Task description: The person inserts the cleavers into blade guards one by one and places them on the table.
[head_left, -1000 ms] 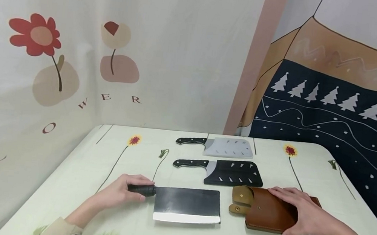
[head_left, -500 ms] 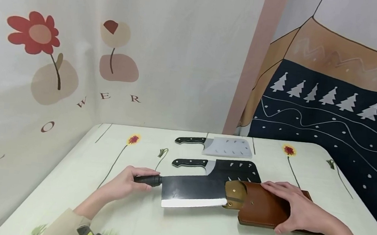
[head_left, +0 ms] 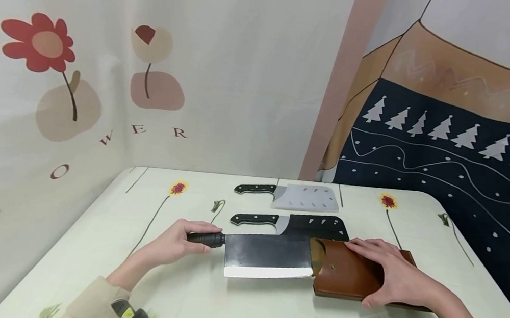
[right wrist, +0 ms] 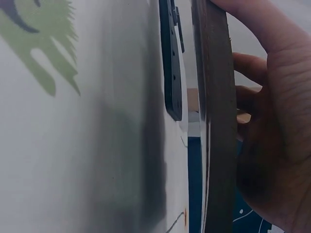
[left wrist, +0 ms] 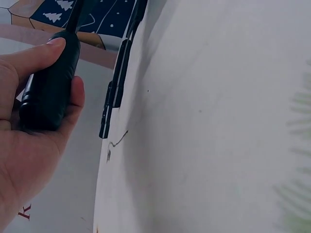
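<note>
My left hand grips the black handle of a large cleaver, its dark blade pointing right and its bright edge toward me. In the left wrist view, thumb and fingers wrap that handle. My right hand holds a brown leather sheath from above, thumb on the near side and fingers on the far side. The blade's end meets the sheath's mouth, where a tan inner part shows; how far it reaches in cannot be told. The right wrist view shows the sheath edge-on, apart from the tabletop.
Behind lie two more cleavers with black riveted handles: one in a black blade cover, partly hidden by the sheath, and one in a whitish cover farther back. A flower-print cloth covers the table. Printed curtains hang behind.
The cleaver has risen and moved right in my left hand. The sheath has shifted left and slightly away from me. The gap between blade and sheath has closed.
</note>
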A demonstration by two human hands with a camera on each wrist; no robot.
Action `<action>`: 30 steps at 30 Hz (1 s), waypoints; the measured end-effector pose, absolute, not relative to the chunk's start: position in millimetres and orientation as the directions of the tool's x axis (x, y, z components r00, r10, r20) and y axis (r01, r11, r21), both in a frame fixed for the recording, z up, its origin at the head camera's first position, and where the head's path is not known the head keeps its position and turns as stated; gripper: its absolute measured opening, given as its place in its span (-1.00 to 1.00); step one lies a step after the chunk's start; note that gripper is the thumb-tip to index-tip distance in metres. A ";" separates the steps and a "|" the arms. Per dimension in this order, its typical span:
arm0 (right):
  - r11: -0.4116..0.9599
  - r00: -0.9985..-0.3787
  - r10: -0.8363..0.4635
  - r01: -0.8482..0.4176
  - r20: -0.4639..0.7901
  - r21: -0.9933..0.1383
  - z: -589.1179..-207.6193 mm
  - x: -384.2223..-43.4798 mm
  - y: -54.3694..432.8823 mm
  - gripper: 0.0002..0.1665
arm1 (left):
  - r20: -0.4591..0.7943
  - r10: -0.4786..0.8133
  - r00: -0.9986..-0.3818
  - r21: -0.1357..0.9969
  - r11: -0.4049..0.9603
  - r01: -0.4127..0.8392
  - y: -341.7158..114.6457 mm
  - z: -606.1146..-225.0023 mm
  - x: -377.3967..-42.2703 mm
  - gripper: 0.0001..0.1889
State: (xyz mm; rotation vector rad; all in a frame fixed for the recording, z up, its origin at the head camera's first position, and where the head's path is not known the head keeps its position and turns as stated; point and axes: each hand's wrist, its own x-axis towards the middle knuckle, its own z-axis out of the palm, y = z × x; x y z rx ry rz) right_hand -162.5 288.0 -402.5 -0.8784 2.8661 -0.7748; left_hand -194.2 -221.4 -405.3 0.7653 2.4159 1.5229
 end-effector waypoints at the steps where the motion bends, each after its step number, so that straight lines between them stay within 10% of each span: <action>1: 0.714 -0.840 -0.534 -0.510 0.098 -0.479 -402.4 -163.4 287.0 0.21 | 0.115 0.515 -0.850 0.882 0.341 0.326 -221.4 -404.3 -194.7 -0.52; 30: 0.705 -0.805 -0.586 -0.564 0.094 -0.431 -401.4 -169.3 265.2 0.22 | 0.147 0.600 -0.786 0.883 0.278 0.377 -193.2 -415.6 -190.7 -0.53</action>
